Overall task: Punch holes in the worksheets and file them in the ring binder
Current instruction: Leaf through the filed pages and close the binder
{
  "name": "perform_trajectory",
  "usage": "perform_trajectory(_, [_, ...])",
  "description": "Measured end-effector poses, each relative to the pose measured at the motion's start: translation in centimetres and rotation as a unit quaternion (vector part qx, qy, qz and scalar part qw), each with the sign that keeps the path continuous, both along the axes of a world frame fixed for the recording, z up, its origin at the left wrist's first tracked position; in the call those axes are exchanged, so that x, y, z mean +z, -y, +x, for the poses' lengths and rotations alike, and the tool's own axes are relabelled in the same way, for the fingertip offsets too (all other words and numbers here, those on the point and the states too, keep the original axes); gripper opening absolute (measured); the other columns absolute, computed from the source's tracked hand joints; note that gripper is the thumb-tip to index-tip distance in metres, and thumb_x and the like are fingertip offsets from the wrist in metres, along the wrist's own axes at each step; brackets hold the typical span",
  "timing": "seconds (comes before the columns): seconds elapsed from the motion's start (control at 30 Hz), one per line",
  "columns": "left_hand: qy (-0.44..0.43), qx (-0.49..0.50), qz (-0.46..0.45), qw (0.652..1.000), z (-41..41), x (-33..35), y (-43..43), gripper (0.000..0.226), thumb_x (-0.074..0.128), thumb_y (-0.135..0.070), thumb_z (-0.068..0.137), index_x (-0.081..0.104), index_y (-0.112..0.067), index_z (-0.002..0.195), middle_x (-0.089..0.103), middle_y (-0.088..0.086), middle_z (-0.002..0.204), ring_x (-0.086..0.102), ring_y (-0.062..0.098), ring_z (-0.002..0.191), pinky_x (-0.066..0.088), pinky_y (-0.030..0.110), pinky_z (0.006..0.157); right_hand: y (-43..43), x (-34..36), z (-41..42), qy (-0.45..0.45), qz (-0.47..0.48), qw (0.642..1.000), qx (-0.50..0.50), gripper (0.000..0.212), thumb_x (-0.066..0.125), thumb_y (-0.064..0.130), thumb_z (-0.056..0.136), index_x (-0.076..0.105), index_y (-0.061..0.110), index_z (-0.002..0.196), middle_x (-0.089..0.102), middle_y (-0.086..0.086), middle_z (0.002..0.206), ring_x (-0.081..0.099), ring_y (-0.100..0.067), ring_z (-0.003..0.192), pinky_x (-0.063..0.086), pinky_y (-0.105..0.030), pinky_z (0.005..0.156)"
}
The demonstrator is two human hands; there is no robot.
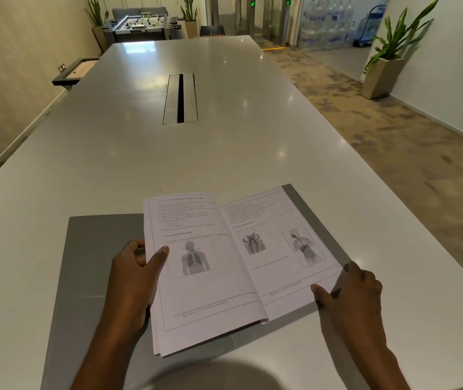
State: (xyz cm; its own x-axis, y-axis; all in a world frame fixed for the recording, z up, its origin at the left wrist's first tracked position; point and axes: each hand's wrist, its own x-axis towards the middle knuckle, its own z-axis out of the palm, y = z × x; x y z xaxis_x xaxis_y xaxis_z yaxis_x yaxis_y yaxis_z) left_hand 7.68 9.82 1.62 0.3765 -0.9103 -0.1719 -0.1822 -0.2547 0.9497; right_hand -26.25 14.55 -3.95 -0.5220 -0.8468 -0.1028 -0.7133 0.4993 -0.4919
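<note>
Your left hand (137, 266) grips the worksheets (224, 271) by the left edge, thumb on top, likely to lift those leaves; right hand (357, 288) pinches the right corner, steadying; worksheets lie spread on the open binder (98, 263) on the tabletop (112, 150); rings hidden.

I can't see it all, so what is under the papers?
The open grey binder lies under the papers, with its covers showing at both sides. Its middle, and any rings there, is covered by the pages.
</note>
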Motion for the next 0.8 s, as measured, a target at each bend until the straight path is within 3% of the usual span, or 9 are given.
perform_trajectory(0.13, [0.005, -0.002, -0.007, 1.000, -0.1, 0.1, 0.1, 0.022, 0.069, -0.018, 0.098, 0.063, -0.013, 0.119, 0.077, 0.004, 0.110, 0.077, 0.019, 0.086, 0.059, 0.030, 0.062, 0.7, 0.1, -0.6, 0.015, 0.003, 1.000, 0.001, 0.073, 0.084, 0.034, 0.083, 0.051, 0.001, 0.139, 0.056, -0.022, 0.128, 0.051, -0.040, 0.122, 0.049, -0.051, 0.100])
perform_trajectory(0.23, [-0.001, -0.002, -0.005, 1.000, -0.1, 0.1, 0.1, 0.023, 0.069, -0.019, 0.098, 0.064, -0.013, 0.119, 0.078, 0.004, 0.111, 0.078, 0.020, 0.088, 0.060, 0.030, 0.063, 1.1, 0.2, -1.5, 0.038, -0.039, 0.998, -0.014, 0.038, 0.074, 0.026, 0.091, 0.065, 0.006, 0.122, 0.061, -0.014, 0.111, 0.062, -0.034, 0.098, 0.055, -0.045, 0.082])
perform_trajectory(0.33, [0.001, 0.003, -0.001, 1.000, -0.1, 0.2, 0.2, 0.024, 0.069, -0.020, 0.098, 0.064, -0.014, 0.120, 0.077, 0.003, 0.111, 0.078, 0.018, 0.087, 0.060, 0.029, 0.063, 1.4, 0.8, -2.4, 0.032, -0.078, 0.996, -0.021, 0.006, 0.073, 0.018, 0.092, 0.069, 0.012, 0.093, 0.065, -0.003, 0.084, 0.061, -0.024, 0.072, 0.047, -0.035, 0.067])
perform_trajectory(0.43, [-0.002, 0.008, 0.001, 1.000, -0.1, 0.2, 0.2, 0.022, 0.069, -0.022, 0.098, 0.064, -0.015, 0.118, 0.077, 0.002, 0.110, 0.078, 0.018, 0.087, 0.060, 0.029, 0.062, 1.5, 1.4, -2.8, 0.034, -0.094, 0.995, -0.023, 0.015, 0.074, 0.019, 0.092, 0.065, 0.018, 0.081, 0.064, 0.006, 0.070, 0.060, -0.014, 0.064, 0.051, -0.035, 0.063])
perform_trajectory(0.63, [-0.019, 0.024, 0.017, 0.999, -0.1, 0.2, 0.3, 0.016, 0.067, -0.025, 0.100, 0.065, -0.018, 0.114, 0.079, 0.002, 0.106, 0.080, 0.024, 0.087, 0.065, 0.043, 0.071, 1.3, 3.4, -2.1, 0.082, -0.142, 0.986, 0.015, 0.010, 0.075, 0.017, 0.093, 0.067, 0.014, 0.086, 0.066, 0.008, 0.074, 0.061, -0.004, 0.069, 0.042, -0.018, 0.056])
perform_trajectory(0.8, [-0.026, 0.027, 0.021, 0.999, 0.0, 0.3, 0.2, 0.015, 0.064, -0.025, 0.102, 0.065, -0.018, 0.115, 0.079, 0.001, 0.106, 0.080, 0.024, 0.088, 0.065, 0.045, 0.074, 1.1, 6.3, 1.2, 0.138, -0.185, 0.972, 0.038, 0.009, 0.076, 0.017, 0.091, 0.067, 0.020, 0.087, 0.069, 0.010, 0.079, 0.065, -0.007, 0.073, 0.049, -0.018, 0.062])
